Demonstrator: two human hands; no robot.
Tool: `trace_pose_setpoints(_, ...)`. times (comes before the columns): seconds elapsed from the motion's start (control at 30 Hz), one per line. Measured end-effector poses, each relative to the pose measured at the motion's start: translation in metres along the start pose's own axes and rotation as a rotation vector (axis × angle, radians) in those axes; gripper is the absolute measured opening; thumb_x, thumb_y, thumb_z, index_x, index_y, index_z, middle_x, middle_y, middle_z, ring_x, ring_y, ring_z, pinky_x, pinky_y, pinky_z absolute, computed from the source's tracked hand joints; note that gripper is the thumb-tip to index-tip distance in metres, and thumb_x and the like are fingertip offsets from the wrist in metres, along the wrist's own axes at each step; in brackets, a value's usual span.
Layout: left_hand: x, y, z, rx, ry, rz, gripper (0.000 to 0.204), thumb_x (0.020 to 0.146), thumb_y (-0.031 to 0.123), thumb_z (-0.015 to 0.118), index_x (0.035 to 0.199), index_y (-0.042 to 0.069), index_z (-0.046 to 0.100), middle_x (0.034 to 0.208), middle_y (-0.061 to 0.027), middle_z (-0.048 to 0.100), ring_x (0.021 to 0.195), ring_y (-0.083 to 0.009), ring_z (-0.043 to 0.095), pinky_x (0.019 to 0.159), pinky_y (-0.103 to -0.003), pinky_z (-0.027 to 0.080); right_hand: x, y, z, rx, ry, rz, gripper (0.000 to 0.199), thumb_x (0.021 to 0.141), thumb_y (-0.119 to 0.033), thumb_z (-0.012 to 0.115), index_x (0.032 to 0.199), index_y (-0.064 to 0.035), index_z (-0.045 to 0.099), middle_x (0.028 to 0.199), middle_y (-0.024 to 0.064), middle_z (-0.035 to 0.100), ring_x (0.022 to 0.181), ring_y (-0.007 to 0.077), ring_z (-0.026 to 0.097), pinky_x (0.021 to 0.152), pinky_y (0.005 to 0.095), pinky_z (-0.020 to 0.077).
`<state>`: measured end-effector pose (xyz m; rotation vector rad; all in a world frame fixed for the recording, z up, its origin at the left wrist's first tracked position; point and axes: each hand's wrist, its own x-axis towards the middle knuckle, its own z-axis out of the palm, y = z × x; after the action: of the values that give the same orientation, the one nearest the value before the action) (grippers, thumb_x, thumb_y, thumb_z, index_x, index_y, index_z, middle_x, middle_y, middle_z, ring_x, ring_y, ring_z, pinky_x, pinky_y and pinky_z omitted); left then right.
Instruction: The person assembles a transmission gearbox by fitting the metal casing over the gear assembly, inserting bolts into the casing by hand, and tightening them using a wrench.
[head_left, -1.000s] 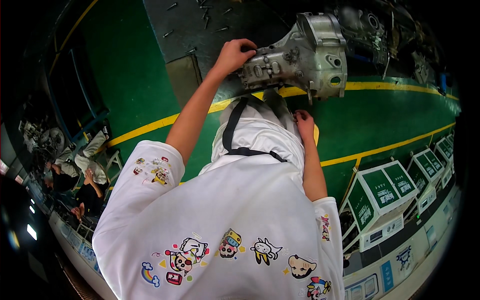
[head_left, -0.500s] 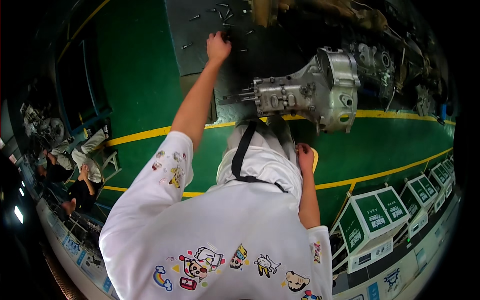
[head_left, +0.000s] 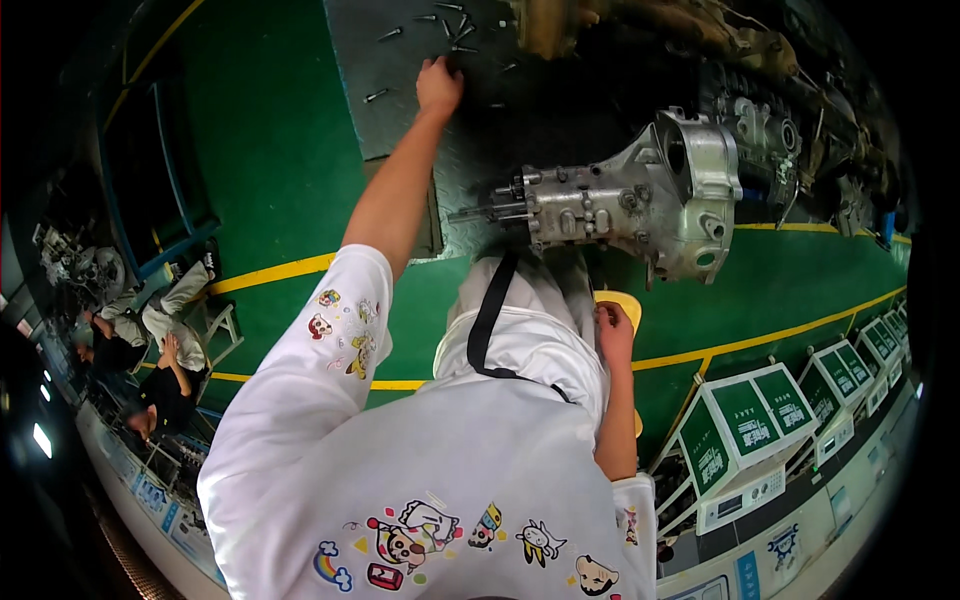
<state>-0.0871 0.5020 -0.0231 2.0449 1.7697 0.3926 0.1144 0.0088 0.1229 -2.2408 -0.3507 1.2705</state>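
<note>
My left hand [head_left: 439, 86] reaches over a dark metal worktop [head_left: 385, 130]. Its fingers are curled down and pressed together; whatever they hold is hidden beneath them. Just beyond the fingertips lie several loose bolts [head_left: 462, 30], and another bolt [head_left: 376, 96] is left of the hand. To the right of that arm, a grey metal gearbox housing [head_left: 600, 205] lies on its side, its shafts pointing left. My right hand [head_left: 614, 332] is low beside my right thigh, against a yellow stool [head_left: 624, 305]. Its fingers are bent and partly hidden.
Greasy engine parts [head_left: 760, 130] crowd the far right. Yellow lines [head_left: 680, 362] cross the green floor [head_left: 270, 130]. White and green cabinets [head_left: 745, 430] line the right side. Two people sit at the left, one on a light stool [head_left: 222, 335].
The gearbox and worktop sit slightly lower and farther right in view. My left hand stays near the bolts, its fingers now more tucked under. More of the yellow stool shows beside my right hand.
</note>
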Motion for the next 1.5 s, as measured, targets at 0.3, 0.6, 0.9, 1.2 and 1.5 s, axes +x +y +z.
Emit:
trace_pose_setpoints(0.3, -0.049, -0.024, -0.043, -1.24, -0.076, -0.544, 0.021, 0.084, 0.006, 0.065, 0.105, 0.003, 0.064, 0.097, -0.0088, 0.063, 0.09, -0.0212, 0.062, 0.078, -0.034, 0.053, -0.037, -0.275, 0.043, -0.328, -0.426, -0.384, 0.017, 0.092, -0.015, 0.06, 0.1, -0.0013, 0.064, 0.088, 0.0167, 0.067, 0.075, 0.0302, 0.066, 0.068, 0.0348, 0.0499)
trace_pose_setpoints(0.6, -0.135, -0.01, -0.107, -2.433, -0.286, -0.931, 0.015, 0.092, 0.004, 0.057, 0.105, -0.002, 0.062, 0.106, -0.0148, 0.061, 0.104, -0.0271, 0.059, 0.084, -0.029, 0.054, 0.189, -0.306, 0.226, -0.537, -0.199, -0.745, 0.022, 0.088, -0.022, 0.06, 0.105, -0.0075, 0.065, 0.101, 0.0183, 0.067, 0.097, 0.0395, 0.063, 0.086, 0.0461, 0.0507)
trace_pose_setpoints(0.9, -0.229, -0.033, -0.123, -2.197, -0.235, -1.162, 0.021, 0.097, 0.019, 0.052, 0.111, 0.004, 0.058, 0.094, -0.0074, 0.061, 0.081, -0.0189, 0.058, 0.072, -0.029, 0.05, 0.228, -0.293, 0.292, -0.606, -0.031, -0.581, 0.024, 0.085, -0.021, 0.065, 0.104, -0.0081, 0.058, 0.113, 0.0172, 0.056, 0.103, 0.0393, 0.06, 0.086, 0.0485, 0.049)
trace_pose_setpoints(1.2, -0.244, -0.038, -0.105, -2.063, -0.116, -1.227, 0.014, 0.093, 0.012, 0.048, 0.103, 0.005, 0.054, 0.104, -0.0114, 0.06, 0.073, -0.0156, 0.048, 0.066, -0.027, 0.043, 0.189, -0.278, 0.29, -0.864, -0.231, -0.982, 0.022, 0.077, -0.008, 0.067, 0.097, -0.007, 0.058, 0.102, 0.0143, 0.057, 0.097, 0.0348, 0.059, 0.08, 0.047, 0.0503)
trace_pose_setpoints(1.5, -0.249, -0.056, -0.094, -1.965, -0.163, -1.172, 0.021, 0.082, 0.001, 0.042, 0.1, 0.002, 0.054, 0.114, -0.0154, 0.061, 0.07, -0.0142, 0.048, 0.061, -0.025, 0.043, 0.173, -0.257, 0.303, -0.886, -0.221, -1.433, 0.029, 0.071, -0.011, 0.07, 0.099, -0.0106, 0.062, 0.098, 0.0057, 0.059, 0.099, 0.025, 0.054, 0.082, 0.0386, 0.0416)
